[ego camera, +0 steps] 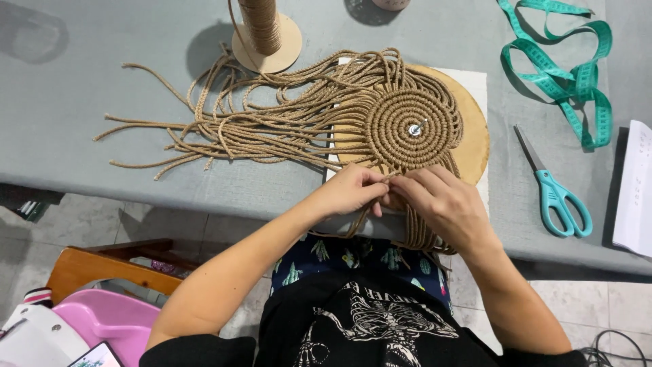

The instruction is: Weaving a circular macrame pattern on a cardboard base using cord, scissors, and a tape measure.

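On the surface: grey table (81, 88), tiled floor below.
Work: coiled cord mat (407, 126), just beyond both hands.
Left hand (350, 190): pinching a cord.
Right hand (445, 200): gripping cords.

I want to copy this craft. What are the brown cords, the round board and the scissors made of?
Cords: twisted fibre, likely jute or cotton, matte. Round board: looks like cork or thin wood, pale matte tan. Scissors: shiny metal blades, teal plastic-looking handles.

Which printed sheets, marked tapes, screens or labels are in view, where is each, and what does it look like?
Paper sheet: right table edge, white, faint markings, partly cut off.
Measuring tape: upper right on the table, teal, loosely looped.
Phone screen: bottom left below the table, dark-framed, colourful, mostly out of frame.
No packages or signs.
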